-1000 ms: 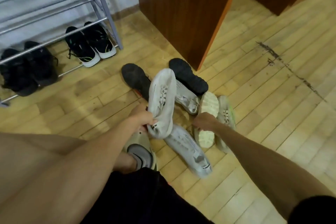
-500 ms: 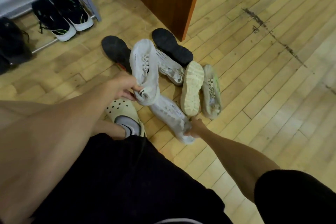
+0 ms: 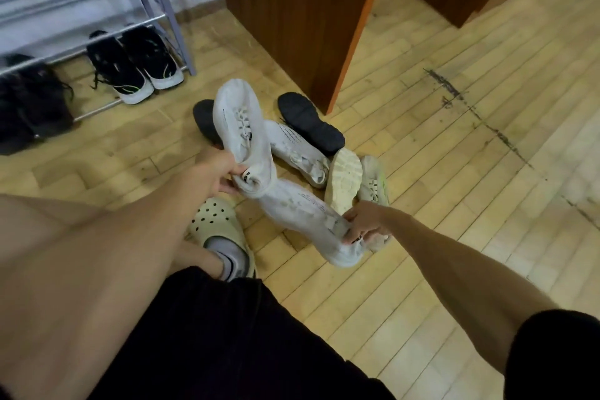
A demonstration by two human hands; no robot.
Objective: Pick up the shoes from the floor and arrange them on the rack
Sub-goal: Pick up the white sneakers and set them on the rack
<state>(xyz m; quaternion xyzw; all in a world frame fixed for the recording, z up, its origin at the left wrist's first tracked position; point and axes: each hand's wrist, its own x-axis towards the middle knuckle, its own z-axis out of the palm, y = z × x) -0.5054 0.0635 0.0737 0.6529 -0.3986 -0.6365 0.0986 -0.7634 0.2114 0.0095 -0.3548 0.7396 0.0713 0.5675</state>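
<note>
My left hand [image 3: 218, 172] grips 1 white sneaker [image 3: 242, 127] by its heel, lifted mid-frame; my right hand [image 3: 365, 221] closes on its mate's [image 3: 308, 214] heel on the floor, pairing them for the rack [image 3: 97, 42] at upper left

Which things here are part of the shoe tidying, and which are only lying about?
Part of the job:
- white shoe in left hand
- white shoe gripped by right hand
- other floor shoes
- rack

Only lying about:
- wooden cabinet
- the clog being worn
</note>
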